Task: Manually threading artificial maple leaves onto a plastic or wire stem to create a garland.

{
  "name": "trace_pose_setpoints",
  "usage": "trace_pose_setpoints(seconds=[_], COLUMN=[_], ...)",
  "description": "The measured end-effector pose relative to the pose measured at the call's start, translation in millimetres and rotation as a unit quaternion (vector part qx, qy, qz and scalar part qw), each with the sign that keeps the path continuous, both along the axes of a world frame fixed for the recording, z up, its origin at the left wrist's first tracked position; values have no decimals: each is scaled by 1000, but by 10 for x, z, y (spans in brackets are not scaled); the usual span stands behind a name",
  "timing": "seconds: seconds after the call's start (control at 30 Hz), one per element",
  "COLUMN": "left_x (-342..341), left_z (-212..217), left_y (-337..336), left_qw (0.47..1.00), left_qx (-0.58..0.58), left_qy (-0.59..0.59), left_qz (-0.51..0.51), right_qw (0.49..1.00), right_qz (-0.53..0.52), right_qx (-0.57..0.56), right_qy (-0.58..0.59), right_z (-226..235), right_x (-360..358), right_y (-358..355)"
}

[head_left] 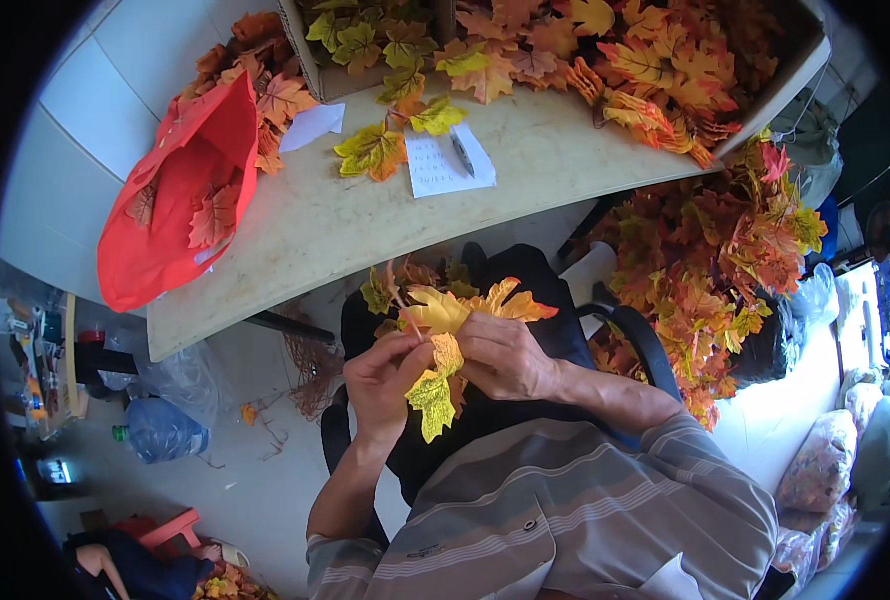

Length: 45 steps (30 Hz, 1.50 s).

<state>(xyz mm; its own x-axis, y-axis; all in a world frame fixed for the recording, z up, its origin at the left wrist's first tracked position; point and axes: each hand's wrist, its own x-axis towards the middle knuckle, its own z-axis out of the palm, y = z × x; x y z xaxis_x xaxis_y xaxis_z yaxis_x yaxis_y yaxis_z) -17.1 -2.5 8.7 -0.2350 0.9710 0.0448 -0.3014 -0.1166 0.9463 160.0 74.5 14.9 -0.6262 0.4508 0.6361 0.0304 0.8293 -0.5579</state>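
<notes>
Over my lap, my left hand [385, 378] is closed round a thin brown artificial stem [397, 292] that sticks up past the thumb. Close beside it, my right hand [513, 358] pinches the artificial maple leaves with bent fingers; its fingertips are partly hidden. A yellow-green leaf [431, 402] hangs down between the two hands. Behind the right hand's knuckles spreads a yellow and orange leaf [510, 300]. More green and orange leaves [377, 293] lie just beyond the hands on the dark chair, and I cannot tell whether they belong to the same stem.
Ahead stands a pale table [295, 235] with a red bag [130, 255], a written paper [430, 182], a pen [463, 155] and boxed leaves [655, 60]. Leaf garlands [705, 270] hang at right. A water jug [165, 430] lies on the floor; another person [140, 565] sits lower left.
</notes>
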Motion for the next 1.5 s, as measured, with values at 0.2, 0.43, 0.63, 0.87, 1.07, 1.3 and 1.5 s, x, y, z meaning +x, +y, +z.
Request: trace_pose_setpoints(seconds=[0.2,0.43,0.63,0.87,1.07,1.3,1.5], left_x=[11,10,-37,-73,0,17,13], left_z=[88,124,148,55,129,87,27], left_y=[-45,-69,7,-35,-46,-30,-27], left_qw=[998,998,999,996,987,987,993], left_qx=[67,56,35,81,117,91,33], left_qy=[6,-2,-22,-4,89,111,104], left_qz=[10,29,35,49,61,69,43], right_qw=[997,992,986,990,960,988,952], right_qz=[16,8,-14,60,116,-91,-254], right_qx=[-64,-126,-165,-116,-239,-73,-119], right_qy=[30,32,-5,-55,-88,-105,-120], right_z=[83,104,31,222,503,995,1071], right_x=[-23,-86,-111,-53,122,412,901], right_y=[-23,-37,30,155,267,1179,2196])
